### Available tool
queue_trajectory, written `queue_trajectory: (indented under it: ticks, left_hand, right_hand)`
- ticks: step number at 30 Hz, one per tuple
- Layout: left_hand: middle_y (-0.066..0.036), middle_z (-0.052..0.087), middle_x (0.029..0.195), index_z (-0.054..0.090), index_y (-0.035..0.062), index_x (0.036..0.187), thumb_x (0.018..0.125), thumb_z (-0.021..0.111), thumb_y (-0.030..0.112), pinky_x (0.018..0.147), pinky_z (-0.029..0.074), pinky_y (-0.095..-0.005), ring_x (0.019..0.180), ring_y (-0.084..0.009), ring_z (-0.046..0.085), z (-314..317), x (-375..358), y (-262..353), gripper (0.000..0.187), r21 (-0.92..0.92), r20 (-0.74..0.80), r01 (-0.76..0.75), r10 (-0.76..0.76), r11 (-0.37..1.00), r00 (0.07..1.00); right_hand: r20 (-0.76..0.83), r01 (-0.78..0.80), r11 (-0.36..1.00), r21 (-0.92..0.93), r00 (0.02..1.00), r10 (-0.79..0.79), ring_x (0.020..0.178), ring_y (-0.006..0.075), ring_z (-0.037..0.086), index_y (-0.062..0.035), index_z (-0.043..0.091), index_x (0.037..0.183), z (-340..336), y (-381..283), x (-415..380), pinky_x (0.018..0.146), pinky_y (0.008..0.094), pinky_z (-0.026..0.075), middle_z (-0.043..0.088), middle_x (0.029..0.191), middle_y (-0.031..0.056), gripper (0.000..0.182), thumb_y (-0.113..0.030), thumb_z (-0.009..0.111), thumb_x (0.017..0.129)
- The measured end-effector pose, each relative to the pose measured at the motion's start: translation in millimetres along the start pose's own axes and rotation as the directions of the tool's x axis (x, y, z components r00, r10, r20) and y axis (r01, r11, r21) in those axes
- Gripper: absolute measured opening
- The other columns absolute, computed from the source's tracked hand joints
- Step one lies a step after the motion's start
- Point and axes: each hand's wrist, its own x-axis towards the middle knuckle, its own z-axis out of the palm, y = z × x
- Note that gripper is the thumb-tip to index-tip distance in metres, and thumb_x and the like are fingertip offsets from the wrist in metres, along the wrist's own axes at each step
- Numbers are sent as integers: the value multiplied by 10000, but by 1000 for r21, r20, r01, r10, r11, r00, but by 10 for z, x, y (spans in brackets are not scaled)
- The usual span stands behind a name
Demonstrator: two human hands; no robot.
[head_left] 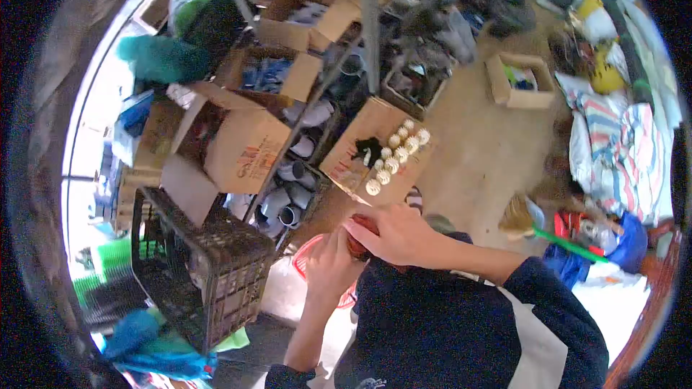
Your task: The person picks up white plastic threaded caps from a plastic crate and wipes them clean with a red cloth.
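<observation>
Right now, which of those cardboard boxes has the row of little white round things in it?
The open box just above the hands, nearest them. White round pieces line its right side; the other boxes show none.

Matt brown cardboard is seen in the boxes (245,148); the black crate (209,259) at the near left is made of latticed plastic, and smooth grey plastic is seen in the pipe fittings (285,209).

— Dark reddish-brown, that thing (358,239) clasped in both hands?
— Yes. Navy sleeves with a white panel just below them.
— Left of the hands?
— Black crate (209,259), blue and green bags (155,349) under it.
— Above?
— Brown boxes (241,145), red print on one; cream-white caps (395,155).
— Right?
— Green-handled broom (537,227), striped red, white and blue cloth (623,151).
</observation>
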Motion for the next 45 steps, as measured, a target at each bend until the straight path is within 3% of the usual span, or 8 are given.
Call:
queue_trajectory:
  ticks: [4, 7, 8, 12, 17, 21, 30, 45]
  left_hand:
    - [-148, 651, 1010, 594, -21, 1142, 565, 791, 123, 784, 529, -436, 877, -335, 640, 140, 60, -92, 626, 108, -77, -176, 185, 978, 980]
    - [-168, 644, 1030, 583, -30, 1139, 574, 779, 141, 758, 508, -464, 884, -353, 628, 333, 127, -129, 622, 79, 111, -144, 135, 986, 985]
    - [-178, 635, 1026, 570, -33, 1117, 597, 756, 143, 750, 492, -479, 884, -372, 613, 457, 124, -138, 580, 57, 91, -161, 155, 985, 984]
    - [-172, 598, 996, 555, -24, 1102, 666, 785, 159, 779, 484, -463, 907, -364, 591, 933, 244, -333, 526, -210, 335, 1, 71, 978, 940]
    - [-121, 509, 1225, 486, 34, 1246, 714, 867, 179, 959, 442, -406, 1149, -239, 508, 1769, 999, -483, 670, -267, 200, 166, -114, 949, 973]
    - [-145, 537, 1272, 445, 11, 1334, 795, 802, 117, 1030, 420, -389, 1169, -287, 540, 2608, 2002, -766, 655, -406, 294, 524, -436, 749, 851]
    - [-257, 629, 1144, 468, -15, 1273, 881, 724, 248, 930, 473, -446, 1054, -407, 618, 5105, 3365, -1870, 537, -331, 99, 462, -457, 823, 884]
    - [-241, 594, 1216, 471, 29, 1332, 842, 735, 227, 942, 462, -486, 1136, -420, 572, 6302, 3769, -1998, 591, -191, 240, 369, -321, 909, 916]
  right_hand:
    - [545, -608, 564, 559, 782, 303, 663, 308, 679, -43, 621, 1141, 139, 342, 64, 632, 413, 546, 673, 797, 174, 389, -352, 407, 1045]
    - [-11, -166, 874, 457, 981, 192, 724, 386, 684, -7, 641, 1004, 258, 481, 15, 716, 496, 547, 685, 758, 195, 540, -460, 348, 1041]
    - [429, -537, 651, 536, 838, 338, 773, 414, 676, -9, 629, 1030, 0, 539, 16, 760, 507, 535, 686, 824, 230, 527, -459, 356, 1037]
    - [312, -464, 608, 644, 885, 344, 790, 302, 677, -42, 617, 1100, 263, 1250, 17, 643, 412, 572, 665, 897, 205, 474, -474, 442, 1015]
    - [606, -355, -493, 795, 516, 606, 630, 114, 499, -118, 604, 923, -64, 2415, 215, 530, 273, 412, 524, 752, 2, 441, -559, 587, 930]
    - [516, -199, -478, 856, 263, 815, 548, 154, 502, -179, 589, 921, -29, 3785, -353, 472, 317, 406, 525, 717, 6, 411, -590, 572, 917]
    - [462, -400, -526, 750, -252, 850, 565, 134, 541, -201, 526, 793, 390, 4755, -2706, 476, 307, 452, 543, 668, -25, 368, -525, 534, 968]
    - [506, -342, -523, 781, -145, 850, 604, 145, 518, -168, 490, 888, 794, 4517, -2975, 557, 296, 447, 506, 706, -2, 248, -379, 581, 981]
